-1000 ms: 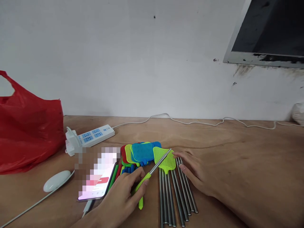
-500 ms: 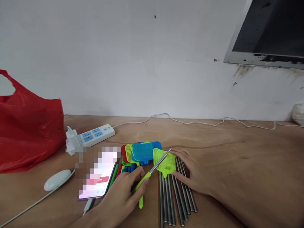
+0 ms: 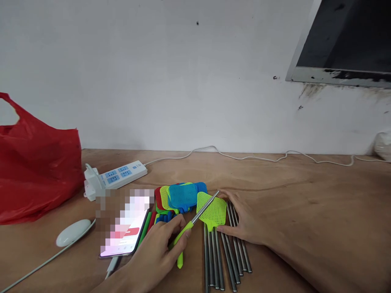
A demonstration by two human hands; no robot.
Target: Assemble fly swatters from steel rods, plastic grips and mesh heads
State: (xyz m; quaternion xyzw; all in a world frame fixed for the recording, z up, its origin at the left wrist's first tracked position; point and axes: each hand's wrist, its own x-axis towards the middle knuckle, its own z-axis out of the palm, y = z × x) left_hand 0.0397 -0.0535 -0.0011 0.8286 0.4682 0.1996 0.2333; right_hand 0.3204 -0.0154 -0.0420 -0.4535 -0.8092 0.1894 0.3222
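My left hand (image 3: 160, 250) grips the lime-green handle of a metal rod (image 3: 195, 221) that slants up to the right across a lime-green mesh swatter head (image 3: 214, 211). My right hand (image 3: 244, 221) rests on the table with its fingers curled against the right edge of that swatter head and over a bundle of several steel rods (image 3: 226, 254). A pile of blue, yellow-green and red swatter heads (image 3: 180, 197) lies just left of it, with coloured handles (image 3: 152, 219) beneath.
A lit phone (image 3: 125, 232) lies left of my left hand. A white power strip (image 3: 114, 177), a white oval device (image 3: 73, 232) with its cable and a red plastic bag (image 3: 33, 162) sit at the left. A white cord (image 3: 275, 158) runs along the wall.
My right hand has slid left along the steel rods and curled its fingers against the green swatter head. The left hand and its rod have stayed in place.
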